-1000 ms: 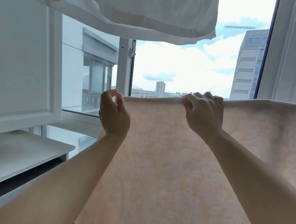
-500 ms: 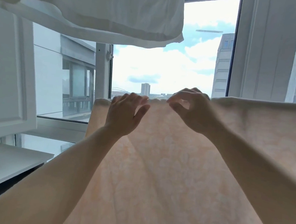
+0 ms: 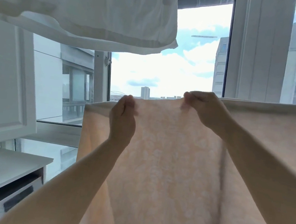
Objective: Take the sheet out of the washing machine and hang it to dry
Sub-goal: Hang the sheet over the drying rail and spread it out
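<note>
A pale peach sheet (image 3: 171, 161) with a faint white leaf pattern hangs in front of me, its top edge running level across the window. My left hand (image 3: 123, 116) pinches that top edge near the sheet's left end. Further right, my right hand (image 3: 203, 108) pinches the same edge and lifts it into a small peak. What the sheet hangs over is hidden by the fabric. The sheet's lower part runs out of view.
White laundry (image 3: 91, 12) hangs overhead at the upper left. A white cabinet door (image 3: 7, 84) stands at the left above a white shelf (image 3: 6, 167). A window frame post (image 3: 258, 50) rises at the right, and beyond the glass are buildings and sky.
Both hands went from loose, open fingers over the top edge to pinching it. The view has shifted right, so the sheet's left end now shows.
</note>
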